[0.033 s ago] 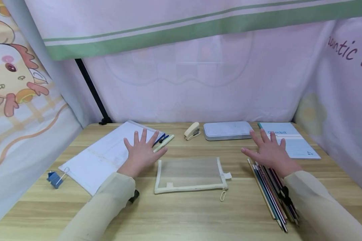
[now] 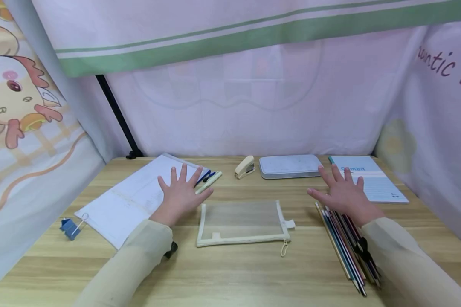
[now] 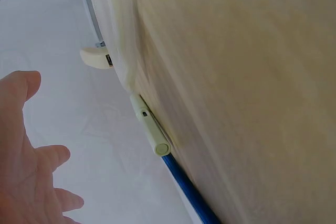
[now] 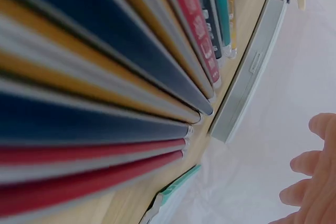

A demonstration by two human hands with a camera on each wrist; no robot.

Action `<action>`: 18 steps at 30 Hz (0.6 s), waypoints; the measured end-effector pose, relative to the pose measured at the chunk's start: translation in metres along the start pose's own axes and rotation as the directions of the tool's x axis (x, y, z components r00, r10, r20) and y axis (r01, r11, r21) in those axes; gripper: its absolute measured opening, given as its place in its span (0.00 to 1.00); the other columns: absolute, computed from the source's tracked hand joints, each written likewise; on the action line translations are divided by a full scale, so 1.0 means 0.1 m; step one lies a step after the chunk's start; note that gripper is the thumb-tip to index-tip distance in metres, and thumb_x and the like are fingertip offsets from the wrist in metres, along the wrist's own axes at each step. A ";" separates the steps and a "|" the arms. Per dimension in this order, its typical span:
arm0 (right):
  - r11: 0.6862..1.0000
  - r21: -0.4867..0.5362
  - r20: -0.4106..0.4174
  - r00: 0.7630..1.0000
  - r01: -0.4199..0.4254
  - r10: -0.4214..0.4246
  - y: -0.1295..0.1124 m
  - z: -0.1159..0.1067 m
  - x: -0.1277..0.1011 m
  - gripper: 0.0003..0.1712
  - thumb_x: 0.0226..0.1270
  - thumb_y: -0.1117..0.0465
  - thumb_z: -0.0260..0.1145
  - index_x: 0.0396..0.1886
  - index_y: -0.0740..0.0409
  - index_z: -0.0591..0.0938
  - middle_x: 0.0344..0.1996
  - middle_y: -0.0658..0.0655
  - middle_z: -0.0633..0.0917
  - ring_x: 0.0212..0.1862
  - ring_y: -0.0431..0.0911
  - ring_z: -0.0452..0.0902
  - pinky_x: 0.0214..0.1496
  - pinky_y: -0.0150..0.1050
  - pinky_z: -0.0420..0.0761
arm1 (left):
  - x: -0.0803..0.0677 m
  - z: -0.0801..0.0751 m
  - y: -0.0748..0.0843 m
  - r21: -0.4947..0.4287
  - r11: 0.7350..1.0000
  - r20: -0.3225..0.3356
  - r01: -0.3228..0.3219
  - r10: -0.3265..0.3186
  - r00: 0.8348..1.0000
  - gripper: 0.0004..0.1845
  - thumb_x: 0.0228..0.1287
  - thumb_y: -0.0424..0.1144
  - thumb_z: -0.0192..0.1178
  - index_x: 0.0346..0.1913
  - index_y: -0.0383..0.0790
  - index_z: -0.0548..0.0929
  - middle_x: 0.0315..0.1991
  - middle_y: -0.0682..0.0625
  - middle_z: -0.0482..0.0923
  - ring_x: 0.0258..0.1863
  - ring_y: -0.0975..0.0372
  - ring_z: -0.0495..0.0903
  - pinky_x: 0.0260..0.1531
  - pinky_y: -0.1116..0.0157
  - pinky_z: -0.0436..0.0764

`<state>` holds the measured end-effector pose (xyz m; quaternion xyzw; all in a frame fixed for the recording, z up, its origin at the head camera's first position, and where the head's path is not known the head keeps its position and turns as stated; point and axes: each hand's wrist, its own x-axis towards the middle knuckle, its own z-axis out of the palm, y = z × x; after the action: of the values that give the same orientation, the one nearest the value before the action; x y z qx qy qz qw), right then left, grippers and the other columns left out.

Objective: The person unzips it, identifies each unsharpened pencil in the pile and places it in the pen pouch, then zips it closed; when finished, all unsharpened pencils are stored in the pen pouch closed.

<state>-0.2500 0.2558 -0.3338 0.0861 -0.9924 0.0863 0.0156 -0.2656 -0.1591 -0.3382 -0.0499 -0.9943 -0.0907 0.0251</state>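
Note:
My left hand hovers with spread fingers over the right part of the white papers, holding nothing. Near its fingertips lie a blue pen and a slim pale green tool, whose exact kind I cannot tell. My right hand, also spread and holding nothing, is above the far end of a bundle of pencils. Dark blue, red and yellow barrels fill much of the right wrist view. Between the hands a translucent zip pouch with cream edges lies flat.
At the back stand a cream stapler and a flat white-and-grey case. A light blue notebook lies at the right. The blue binder clip sits by the papers' left corner. Fabric curtains enclose the wooden table.

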 end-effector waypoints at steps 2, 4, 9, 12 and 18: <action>1.000 -0.002 0.001 1.000 0.005 -0.005 -0.01 0.00 0.00 0.54 0.59 0.24 0.41 0.74 0.53 0.42 0.69 0.74 0.41 0.66 0.75 0.29 0.56 0.77 0.32 | -0.01 0.00 -0.01 0.004 1.000 -0.002 0.002 -0.002 1.000 0.45 0.54 0.76 0.36 0.72 0.58 0.48 0.73 0.39 0.34 0.70 0.38 0.30 0.55 0.31 0.24; 1.000 -0.002 0.002 1.000 0.010 -0.010 -0.02 0.00 0.00 0.54 0.58 0.24 0.41 0.74 0.52 0.41 0.70 0.73 0.41 0.66 0.75 0.29 0.57 0.77 0.32 | -0.02 0.00 -0.01 0.002 1.000 -0.004 0.001 -0.001 1.000 0.45 0.54 0.76 0.36 0.72 0.58 0.48 0.73 0.38 0.34 0.70 0.38 0.31 0.55 0.31 0.24; 1.000 0.002 0.011 1.000 0.023 -0.023 -0.07 -0.01 0.00 0.54 0.58 0.24 0.41 0.74 0.52 0.41 0.70 0.73 0.39 0.67 0.74 0.28 0.58 0.76 0.32 | -0.05 -0.01 -0.01 -0.003 1.000 -0.002 -0.003 0.003 1.000 0.45 0.56 0.75 0.36 0.73 0.57 0.48 0.73 0.38 0.35 0.70 0.38 0.31 0.56 0.31 0.25; 0.998 0.046 0.009 0.999 0.048 -0.048 -0.11 -0.02 -0.03 0.53 0.60 0.26 0.43 0.74 0.54 0.42 0.70 0.73 0.38 0.68 0.72 0.28 0.59 0.75 0.33 | -0.11 -0.04 0.06 -0.051 0.999 0.010 -0.015 0.016 1.000 0.42 0.58 0.72 0.39 0.73 0.57 0.48 0.73 0.38 0.35 0.70 0.39 0.33 0.58 0.31 0.28; 0.982 0.124 -0.043 0.990 0.141 -0.137 -0.24 0.03 -0.13 0.49 0.64 0.33 0.49 0.73 0.59 0.48 0.69 0.75 0.46 0.68 0.71 0.39 0.63 0.71 0.44 | -0.30 -0.06 0.41 -0.226 0.964 -0.004 -0.137 0.139 0.990 0.40 0.60 0.61 0.52 0.72 0.52 0.53 0.71 0.39 0.48 0.69 0.42 0.49 0.64 0.39 0.50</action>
<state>-0.2328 0.2338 -0.3337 0.1545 -0.9761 0.1491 0.0333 -0.2317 -0.1226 -0.3269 -0.1221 -0.9718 -0.2010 0.0196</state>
